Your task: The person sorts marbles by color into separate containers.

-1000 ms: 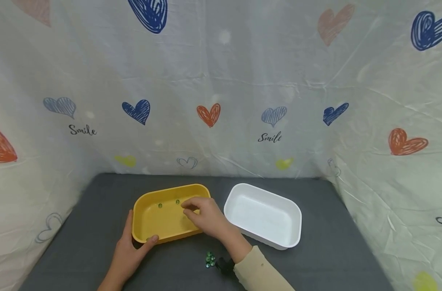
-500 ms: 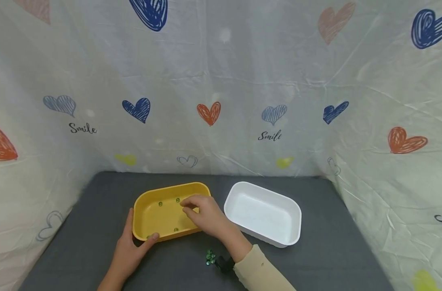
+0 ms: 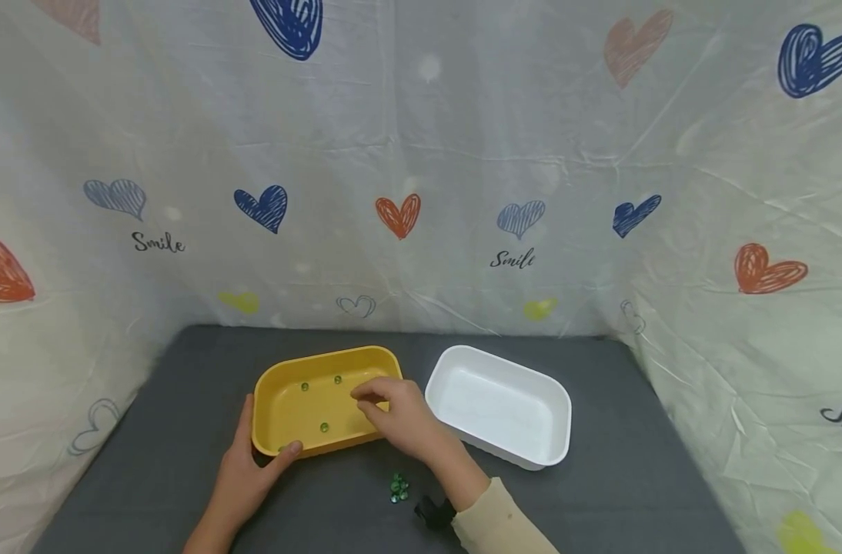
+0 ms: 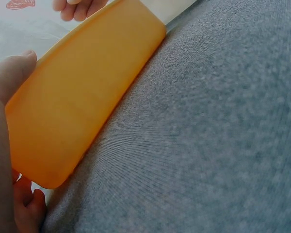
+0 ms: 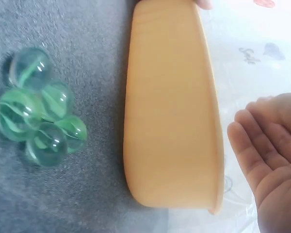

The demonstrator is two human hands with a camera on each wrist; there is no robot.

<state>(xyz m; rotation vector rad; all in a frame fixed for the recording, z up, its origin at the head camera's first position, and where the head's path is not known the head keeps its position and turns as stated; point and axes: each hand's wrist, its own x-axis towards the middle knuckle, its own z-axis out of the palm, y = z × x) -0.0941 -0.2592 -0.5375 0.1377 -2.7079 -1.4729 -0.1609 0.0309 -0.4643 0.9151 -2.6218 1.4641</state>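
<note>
A yellow tray (image 3: 292, 412) sits on the left of the dark table, with several glass marbles inside it, one marble (image 3: 325, 427) near its front wall. My left hand (image 3: 248, 477) grips the tray's left front corner, its thumb (image 4: 17, 73) over the rim. Above the tray's right half is my right hand (image 3: 402, 419), fingers loosely bent and thumb apart from them; nothing shows in its palm in the right wrist view. In front of the tray, green-swirled clear marbles (image 5: 19, 114) lie in a small cluster on the cloth.
A white tray (image 3: 500, 412) with no contents showing stands at an angle to the right of the yellow one. A black device (image 3: 435, 512) is at my right wrist, close to the marble cluster. Heart-printed cloth (image 3: 449, 292) hangs behind and beside the table.
A marble has come into sight by the yellow tray's front wall and rolled a little leftward and back. My right hand has shifted slightly right; the left hand keeps its grip.
</note>
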